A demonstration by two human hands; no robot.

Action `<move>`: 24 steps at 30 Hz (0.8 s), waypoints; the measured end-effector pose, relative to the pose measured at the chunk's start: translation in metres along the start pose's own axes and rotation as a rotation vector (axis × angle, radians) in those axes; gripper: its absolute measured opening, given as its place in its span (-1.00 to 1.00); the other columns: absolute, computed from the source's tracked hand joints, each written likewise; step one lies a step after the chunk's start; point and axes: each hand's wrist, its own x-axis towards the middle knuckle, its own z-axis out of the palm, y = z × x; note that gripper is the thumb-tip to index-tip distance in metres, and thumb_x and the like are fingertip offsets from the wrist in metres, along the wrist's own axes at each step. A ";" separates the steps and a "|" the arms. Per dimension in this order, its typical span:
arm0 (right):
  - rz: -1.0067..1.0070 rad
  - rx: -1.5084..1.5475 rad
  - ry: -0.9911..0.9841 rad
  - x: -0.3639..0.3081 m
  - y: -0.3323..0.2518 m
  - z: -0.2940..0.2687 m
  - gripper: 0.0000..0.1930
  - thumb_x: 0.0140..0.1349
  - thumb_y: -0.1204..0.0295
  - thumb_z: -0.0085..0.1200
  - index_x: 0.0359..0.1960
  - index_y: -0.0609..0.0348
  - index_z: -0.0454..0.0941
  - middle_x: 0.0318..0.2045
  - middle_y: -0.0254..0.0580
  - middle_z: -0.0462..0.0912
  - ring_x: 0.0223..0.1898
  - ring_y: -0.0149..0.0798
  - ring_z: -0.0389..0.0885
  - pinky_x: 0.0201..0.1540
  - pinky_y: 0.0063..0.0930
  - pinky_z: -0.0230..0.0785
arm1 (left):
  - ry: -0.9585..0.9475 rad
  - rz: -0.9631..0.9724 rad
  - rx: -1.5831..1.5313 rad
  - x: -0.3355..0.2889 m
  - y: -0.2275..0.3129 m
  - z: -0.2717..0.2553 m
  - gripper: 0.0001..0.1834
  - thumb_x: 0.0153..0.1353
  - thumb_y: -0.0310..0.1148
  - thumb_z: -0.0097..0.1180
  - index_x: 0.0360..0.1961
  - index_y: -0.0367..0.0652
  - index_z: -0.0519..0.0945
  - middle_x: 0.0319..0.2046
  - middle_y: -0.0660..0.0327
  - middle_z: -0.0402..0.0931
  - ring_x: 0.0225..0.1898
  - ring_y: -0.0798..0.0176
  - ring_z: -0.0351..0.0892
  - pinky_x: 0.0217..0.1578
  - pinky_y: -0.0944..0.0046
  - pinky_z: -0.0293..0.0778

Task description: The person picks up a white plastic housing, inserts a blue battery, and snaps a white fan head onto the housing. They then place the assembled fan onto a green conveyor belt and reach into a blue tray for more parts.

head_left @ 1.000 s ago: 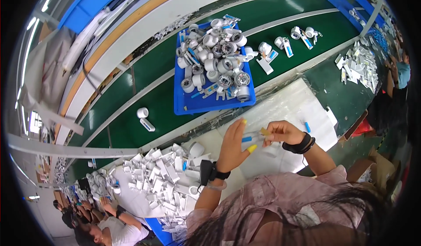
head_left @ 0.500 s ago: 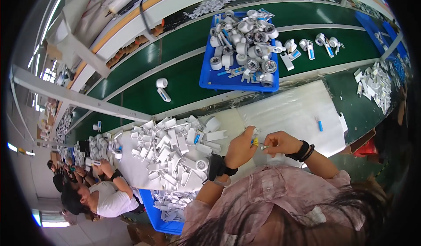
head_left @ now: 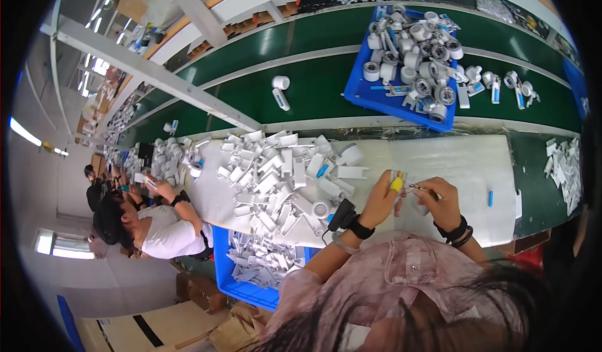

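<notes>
Wires [head_left: 411, 187] in right hand [head_left: 441, 202], housings [head_left: 422, 88] in blue tray [head_left: 401, 109], pieces [head_left: 263, 261] in bin [head_left: 251, 294]

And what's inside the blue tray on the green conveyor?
Piled round white housings and slim blue pieces. They cover much of the tray, so what's underneath can't be seen.

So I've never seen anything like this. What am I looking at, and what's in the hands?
No robot here: these are a person's left hand and right hand. A wide fisheye camera worn on the head looks down, so straight edges bend. On the pale bench sheet lie a heap of white plastic pieces and, to the right, a small blue piece. Beyond stands a blue tray heaped with white parts. The right fingertips seem to pinch a thin, wire-like thing, too small to make out, near the left hand.
</notes>
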 end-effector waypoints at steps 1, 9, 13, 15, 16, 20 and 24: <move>0.010 -0.012 0.025 0.001 -0.001 0.001 -0.84 0.01 0.54 0.26 -0.32 0.18 0.63 -0.56 -0.29 0.57 -0.38 -0.20 0.48 -0.16 -0.39 0.31 | 0.017 -0.002 -0.018 0.000 -0.001 -0.002 -0.69 0.27 -0.56 -0.30 0.04 -0.22 0.29 -0.38 0.13 0.47 -0.63 0.34 0.43 -0.61 0.33 0.46; -0.661 -0.379 0.100 0.002 -0.019 0.008 -0.87 0.06 0.58 0.19 -0.33 0.10 0.61 -0.45 -0.30 0.64 -0.32 -0.23 0.51 -0.13 -0.36 0.28 | -0.064 0.021 -0.161 -0.013 0.026 0.011 -0.56 0.17 -0.62 -0.29 0.12 -0.27 0.19 -0.34 0.13 0.41 -0.52 0.37 0.40 -0.59 0.36 0.43; -0.851 -0.413 0.173 0.006 -0.013 0.004 -0.76 -0.06 0.63 0.27 -0.31 0.11 0.62 -0.36 -0.24 0.54 -0.27 -0.21 0.46 -0.19 -0.39 0.32 | -0.101 0.093 -0.022 -0.015 0.032 0.015 -0.52 0.15 -0.64 -0.31 0.16 -0.29 0.15 -0.30 0.10 0.38 -0.50 0.38 0.38 -0.52 0.37 0.43; -0.814 -0.380 0.179 0.005 -0.007 0.004 -0.76 -0.07 0.63 0.29 -0.33 0.11 0.62 -0.34 -0.25 0.50 -0.26 -0.20 0.45 -0.20 -0.39 0.32 | -0.082 0.197 0.160 -0.015 0.040 0.020 -0.51 0.14 -0.65 -0.31 0.15 -0.30 0.16 -0.33 0.13 0.38 -0.52 0.39 0.37 -0.53 0.37 0.41; -0.783 -0.346 0.183 0.004 -0.005 0.004 -0.76 -0.09 0.63 0.30 -0.34 0.10 0.63 -0.33 -0.25 0.46 -0.26 -0.19 0.43 -0.22 -0.39 0.32 | -0.085 0.193 0.158 -0.015 0.040 0.021 -0.51 0.14 -0.65 -0.31 0.15 -0.30 0.16 -0.33 0.13 0.38 -0.52 0.39 0.37 -0.53 0.37 0.41; -0.757 -0.302 0.210 0.003 -0.002 0.006 -0.75 -0.11 0.61 0.29 -0.33 0.04 0.65 -0.35 -0.28 0.45 -0.28 -0.20 0.41 -0.21 -0.37 0.29 | -0.096 0.131 0.065 -0.015 0.035 0.024 -0.56 0.13 -0.63 -0.27 0.09 -0.30 0.21 -0.41 0.18 0.39 -0.54 0.41 0.35 -0.54 0.39 0.38; -0.765 -0.305 0.223 0.003 0.000 0.006 -0.76 -0.11 0.61 0.30 -0.35 0.04 0.66 -0.35 -0.28 0.45 -0.29 -0.20 0.40 -0.22 -0.39 0.28 | -0.159 0.114 0.102 -0.016 0.037 0.022 -0.61 0.18 -0.61 -0.26 0.08 -0.31 0.23 -0.41 0.18 0.39 -0.47 0.37 0.39 -0.44 0.38 0.41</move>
